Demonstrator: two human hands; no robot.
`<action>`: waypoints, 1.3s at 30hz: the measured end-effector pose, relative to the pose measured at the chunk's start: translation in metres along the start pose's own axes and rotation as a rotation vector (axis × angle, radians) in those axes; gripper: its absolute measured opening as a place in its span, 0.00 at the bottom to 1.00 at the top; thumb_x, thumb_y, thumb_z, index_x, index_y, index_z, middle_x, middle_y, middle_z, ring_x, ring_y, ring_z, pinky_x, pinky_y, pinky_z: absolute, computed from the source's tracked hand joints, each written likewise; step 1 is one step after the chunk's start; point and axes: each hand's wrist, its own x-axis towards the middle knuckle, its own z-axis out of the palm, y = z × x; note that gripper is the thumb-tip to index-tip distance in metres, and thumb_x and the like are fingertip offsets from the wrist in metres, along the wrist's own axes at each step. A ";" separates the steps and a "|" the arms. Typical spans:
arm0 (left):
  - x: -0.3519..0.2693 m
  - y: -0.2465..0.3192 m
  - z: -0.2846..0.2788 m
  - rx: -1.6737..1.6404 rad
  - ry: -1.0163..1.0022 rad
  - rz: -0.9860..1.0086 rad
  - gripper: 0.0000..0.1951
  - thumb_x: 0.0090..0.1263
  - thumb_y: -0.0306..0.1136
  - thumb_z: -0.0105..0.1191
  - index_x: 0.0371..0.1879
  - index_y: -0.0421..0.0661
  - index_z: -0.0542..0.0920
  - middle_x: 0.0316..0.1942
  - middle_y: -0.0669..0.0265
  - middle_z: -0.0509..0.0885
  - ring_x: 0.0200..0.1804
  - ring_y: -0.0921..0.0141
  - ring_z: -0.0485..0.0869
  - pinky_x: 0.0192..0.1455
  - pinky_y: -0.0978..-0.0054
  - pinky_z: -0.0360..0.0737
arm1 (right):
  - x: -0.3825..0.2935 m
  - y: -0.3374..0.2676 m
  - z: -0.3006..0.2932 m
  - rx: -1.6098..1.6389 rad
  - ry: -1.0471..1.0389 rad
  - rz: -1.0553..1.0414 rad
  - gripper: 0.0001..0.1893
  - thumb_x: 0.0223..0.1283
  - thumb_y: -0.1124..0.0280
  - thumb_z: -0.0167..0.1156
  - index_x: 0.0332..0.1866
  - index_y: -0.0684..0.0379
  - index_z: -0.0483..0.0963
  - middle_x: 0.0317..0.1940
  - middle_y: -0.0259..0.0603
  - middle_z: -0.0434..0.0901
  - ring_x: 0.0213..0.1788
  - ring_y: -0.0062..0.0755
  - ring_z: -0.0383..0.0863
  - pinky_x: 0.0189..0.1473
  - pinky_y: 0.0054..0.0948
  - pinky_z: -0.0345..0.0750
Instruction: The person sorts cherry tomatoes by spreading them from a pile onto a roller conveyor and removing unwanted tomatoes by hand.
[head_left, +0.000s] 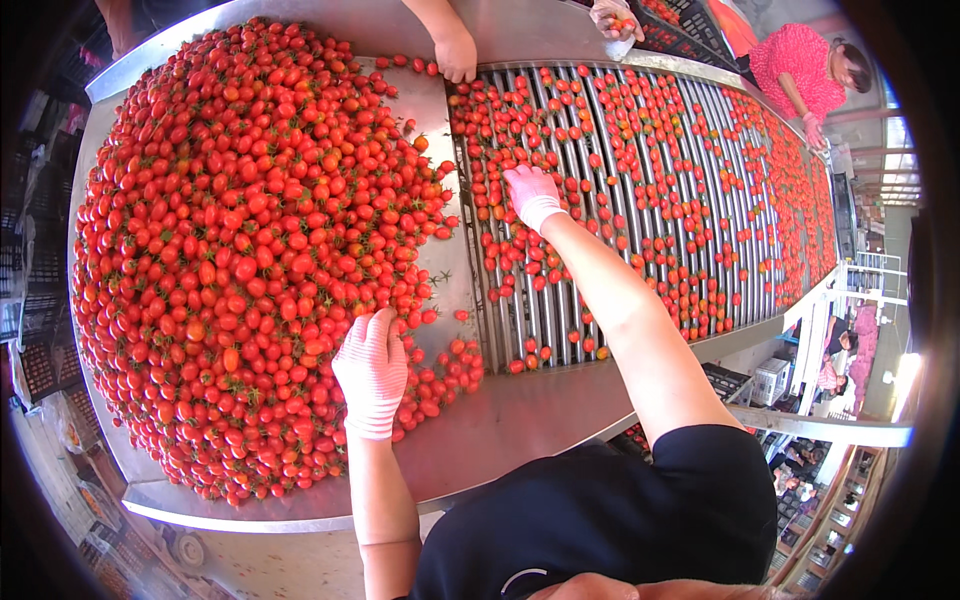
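Note:
My left hand (371, 371), in a pink-and-white striped glove, touches the near right edge of a large heap of cherry tomatoes (247, 262) on a metal tray. Its fingertips are bent down among the fruit; whether they grip one cannot be told. Reaching further out, my right hand (531, 191), gloved alike, lies over cherry tomatoes on a metal roller conveyor (540, 330). Its fingers point down to the fruit, and what is under them is hidden. Many tomatoes have green calyxes; a few look orange.
Across the tray, a co-worker's bare hand (456, 56) reaches to the start of the rollers. Another person's gloved hand (615, 21) holds several tomatoes. A person in a pink top (799, 71) stands at the far conveyor side. Raised metal edges (300, 525) border the tray; crates stand around.

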 end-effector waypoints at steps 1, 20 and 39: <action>0.000 0.000 -0.001 0.028 -0.015 0.004 0.09 0.63 0.23 0.58 0.41 0.46 0.82 0.33 0.61 0.82 0.33 0.60 0.84 0.34 0.66 0.81 | 0.007 -0.003 0.003 -0.001 0.002 -0.002 0.12 0.62 0.68 0.55 0.50 0.52 0.76 0.48 0.43 0.78 0.49 0.46 0.79 0.48 0.43 0.79; -0.001 0.006 0.005 -0.084 -0.050 0.029 0.08 0.66 0.26 0.59 0.43 0.46 0.82 0.32 0.62 0.83 0.28 0.65 0.82 0.32 0.70 0.80 | -0.153 -0.063 -0.016 0.375 0.156 -0.059 0.14 0.55 0.66 0.63 0.47 0.54 0.76 0.38 0.40 0.79 0.44 0.43 0.78 0.51 0.43 0.72; -0.004 -0.010 0.016 -1.932 0.126 -1.011 0.19 0.71 0.46 0.58 0.24 0.44 0.71 0.35 0.60 0.77 0.37 0.66 0.74 0.39 0.72 0.74 | -0.159 0.013 0.037 0.019 0.103 0.473 0.38 0.59 0.48 0.58 0.72 0.55 0.61 0.75 0.48 0.54 0.74 0.54 0.54 0.71 0.60 0.54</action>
